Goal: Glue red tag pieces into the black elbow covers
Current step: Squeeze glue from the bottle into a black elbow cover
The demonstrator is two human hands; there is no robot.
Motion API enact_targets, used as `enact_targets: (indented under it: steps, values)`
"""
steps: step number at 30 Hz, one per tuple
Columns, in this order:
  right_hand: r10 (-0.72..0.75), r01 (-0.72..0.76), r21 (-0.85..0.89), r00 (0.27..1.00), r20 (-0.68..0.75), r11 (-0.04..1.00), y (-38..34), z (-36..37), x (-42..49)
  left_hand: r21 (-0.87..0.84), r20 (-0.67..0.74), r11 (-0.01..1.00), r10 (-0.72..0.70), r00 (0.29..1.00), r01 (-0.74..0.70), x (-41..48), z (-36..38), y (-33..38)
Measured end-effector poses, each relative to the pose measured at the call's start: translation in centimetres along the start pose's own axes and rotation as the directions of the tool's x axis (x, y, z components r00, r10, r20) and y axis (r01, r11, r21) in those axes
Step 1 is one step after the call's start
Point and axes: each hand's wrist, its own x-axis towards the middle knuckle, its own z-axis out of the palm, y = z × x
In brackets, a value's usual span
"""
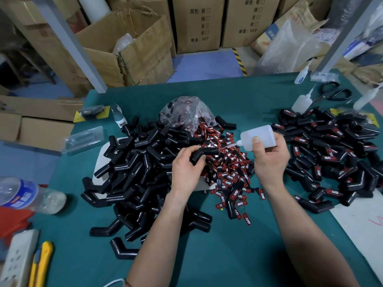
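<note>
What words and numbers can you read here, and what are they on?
"TAPER": on the red tags in the middle pile.
"颜色: 紫 绿 左 右": on both cardboard boxes at the back.
"数量: 10个": lower on those boxes.
Too blurred to read: the water bottle label.
Too small to read: the far glue bottle label.

1. Even, fairly bright indoor light comes from above; shadows on the green bench [228, 255] are soft and faint.
2. Small glints show on the clear plastic bag [184, 112] and the glossy black covers [134, 162].
3. Wide-angle distortion bends lines near the frame edges.
4. The water bottle [27, 195] at lower left is blurred; the centre is sharp.
</note>
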Motion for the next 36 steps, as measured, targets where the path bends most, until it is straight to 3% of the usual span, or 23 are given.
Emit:
enact_targets:
  steps: [36]
  values:
    - [0.002,-0.002,-0.015,1.000,0.006,1.000,-0.04,0.25,-0.39,0.024,0.026,0.999,0.032,0.999,-0.033,0.18,0.15,-0.84]
